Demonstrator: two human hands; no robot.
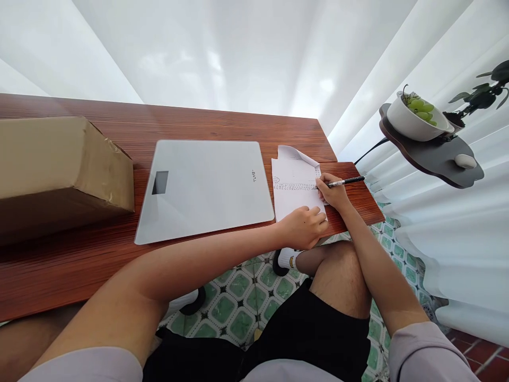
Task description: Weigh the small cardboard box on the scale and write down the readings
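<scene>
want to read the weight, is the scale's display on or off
Off, as far as it shows: the scale has a dark, blank display window, no digits visible.

Both bare forearms reach toward one o'clock, crossing above the knees. The left hand lies loosely curled, knuckles up. The right hand, just beyond it at one o'clock, pinches its fingers closed in a writing grip.

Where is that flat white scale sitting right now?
In the head view the scale lies flat mid-table, with the cardboard box to its left and the sheet of paper the hands are working on to its right.
</scene>
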